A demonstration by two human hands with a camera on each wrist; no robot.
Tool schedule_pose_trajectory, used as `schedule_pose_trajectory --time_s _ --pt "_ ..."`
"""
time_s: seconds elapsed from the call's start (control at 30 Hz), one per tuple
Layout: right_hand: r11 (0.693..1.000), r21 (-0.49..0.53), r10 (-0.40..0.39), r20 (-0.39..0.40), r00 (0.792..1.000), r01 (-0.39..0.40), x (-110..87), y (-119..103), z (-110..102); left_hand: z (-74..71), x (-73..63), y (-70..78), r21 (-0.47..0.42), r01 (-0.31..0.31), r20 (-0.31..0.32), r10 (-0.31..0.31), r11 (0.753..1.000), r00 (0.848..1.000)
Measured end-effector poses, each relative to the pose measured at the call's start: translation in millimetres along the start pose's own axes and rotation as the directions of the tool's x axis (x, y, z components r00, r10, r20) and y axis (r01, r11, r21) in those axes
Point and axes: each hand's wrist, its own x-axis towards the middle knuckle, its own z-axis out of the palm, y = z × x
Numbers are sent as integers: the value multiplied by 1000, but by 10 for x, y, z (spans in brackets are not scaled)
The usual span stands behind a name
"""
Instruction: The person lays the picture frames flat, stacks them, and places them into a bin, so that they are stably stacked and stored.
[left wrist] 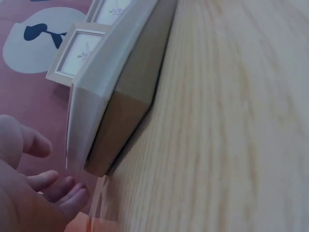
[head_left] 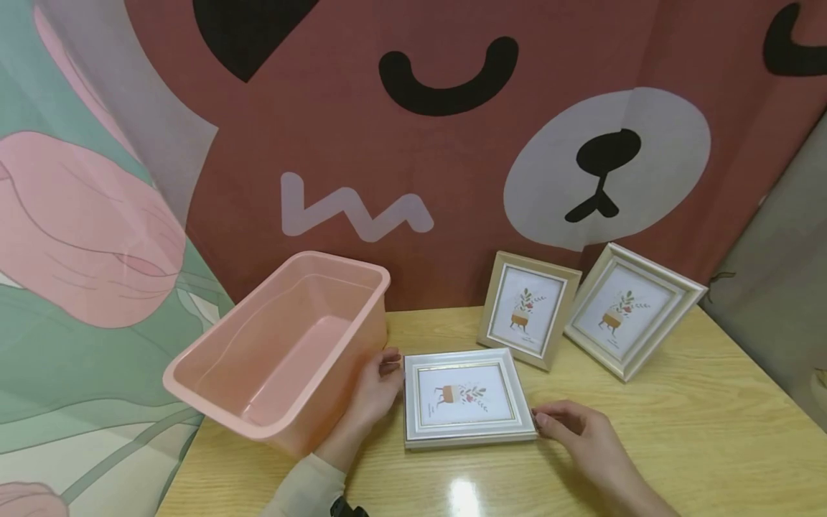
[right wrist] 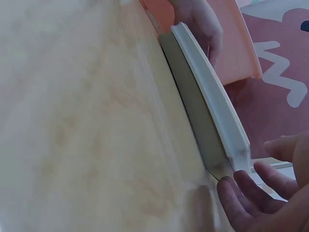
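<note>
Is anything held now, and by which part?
No grip shows: the white picture frame lies on the table, the left hand at its left end, the right hand at its right; contact is unclear.

A pale wood table [head_left: 723, 409] carries a patch of glare [head_left: 464, 497]. Behind it hangs a reddish-brown bear print [head_left: 465, 154]; pink flowers [head_left: 90, 230] on green fill the left. The dim grey surface [head_left: 772, 230] at right may be a curtain.

Probably a staged indoor corner: wood-grain table [head_left: 723, 402], cartoon-face backdrop [head_left: 336, 136] behind, flowered hanging [head_left: 84, 237] at left.
</note>
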Motion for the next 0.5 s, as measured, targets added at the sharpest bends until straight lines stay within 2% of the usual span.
schedule_pose_trajectory --time_s 0.1,0.2,0.3,0.5 --pt "998 68 -4 9 1000 3 46 -15 -45 -9 -14 14 -16 -39 -32 39 999 999" --pt "996 94 -3 3 1000 3 88 -45 -89 -22 -23 40 -16 -73 -47 72 997 996" --pt "994 110 -19 -14 1000 21 125 -87 -129 -40 -30 81 -14 -76 -53 75 997 996" --pt "988 51 -140 -57 988 143 206 -169 -202 -62 -42 138 -8 -78 -71 77 997 995"
